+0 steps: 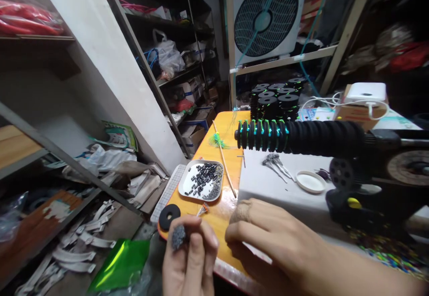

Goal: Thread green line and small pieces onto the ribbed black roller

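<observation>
My left hand (189, 260) is closed around a small bundle of thin strands with grey tips (178, 237); the tips show between thumb and fingers. To its right, my right hand (278, 238) is held palm down over the table's front edge, its fingers curled under. The fingertips are hidden, so what they hold, if anything, does not show. Just beyond my left hand lie a black foam disc (169, 217) and a little orange-tipped bunch (203, 209). A white tray (183, 192) holds black capsule-shaped pieces and small grey bits.
At right, a black machine (378, 171) carries a ridged roller (321, 136) wound with green and blue strands. Grey-headed bundles (273, 161) and a white dish (310, 182) lie on grey cloth. A stick (225, 166) crosses the table (231, 119). Behind stand black spools (278, 99) and a fan (266, 19).
</observation>
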`<state>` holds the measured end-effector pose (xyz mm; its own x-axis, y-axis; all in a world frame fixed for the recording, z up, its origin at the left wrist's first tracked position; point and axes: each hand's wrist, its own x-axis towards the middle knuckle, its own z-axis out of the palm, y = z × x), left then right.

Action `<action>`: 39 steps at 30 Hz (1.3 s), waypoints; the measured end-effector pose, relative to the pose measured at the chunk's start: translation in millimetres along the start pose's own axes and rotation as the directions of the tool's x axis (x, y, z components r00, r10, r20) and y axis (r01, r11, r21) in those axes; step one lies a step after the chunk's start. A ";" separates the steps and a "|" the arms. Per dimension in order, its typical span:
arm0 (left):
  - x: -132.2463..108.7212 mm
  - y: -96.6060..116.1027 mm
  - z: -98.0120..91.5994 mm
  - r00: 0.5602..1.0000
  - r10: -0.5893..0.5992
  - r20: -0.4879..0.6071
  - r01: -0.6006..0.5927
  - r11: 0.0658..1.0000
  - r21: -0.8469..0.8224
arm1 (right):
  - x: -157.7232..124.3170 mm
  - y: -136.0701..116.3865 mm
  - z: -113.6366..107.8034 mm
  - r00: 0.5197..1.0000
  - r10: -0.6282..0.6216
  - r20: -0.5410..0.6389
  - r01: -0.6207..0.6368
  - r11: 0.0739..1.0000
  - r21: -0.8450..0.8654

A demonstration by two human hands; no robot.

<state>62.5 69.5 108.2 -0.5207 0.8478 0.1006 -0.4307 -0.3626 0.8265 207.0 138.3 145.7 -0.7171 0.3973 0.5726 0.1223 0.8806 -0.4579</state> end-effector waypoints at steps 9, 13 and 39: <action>-11.7 -40.2 -12.8 0.947 -0.308 -0.087 0.312 0.950 0.034 | 5.3 11.8 3.3 0.971 0.171 -0.166 -0.136 0.969 0.205; -11.7 -44.1 -15.5 0.959 -0.275 -0.064 0.281 0.953 0.115 | 4.0 15.1 5.4 0.968 0.209 -0.138 -0.176 0.961 0.215; -27.7 -35.8 -4.3 0.969 0.150 -0.199 0.056 0.646 0.761 | 1.4 2.9 10.8 0.958 0.179 -0.222 -0.139 0.973 0.185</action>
<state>89.1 57.3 73.4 -0.7154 0.6898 0.1114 0.2539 0.1082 0.9612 199.0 138.5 137.9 -0.5129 0.5958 0.6180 0.0917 0.7538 -0.6507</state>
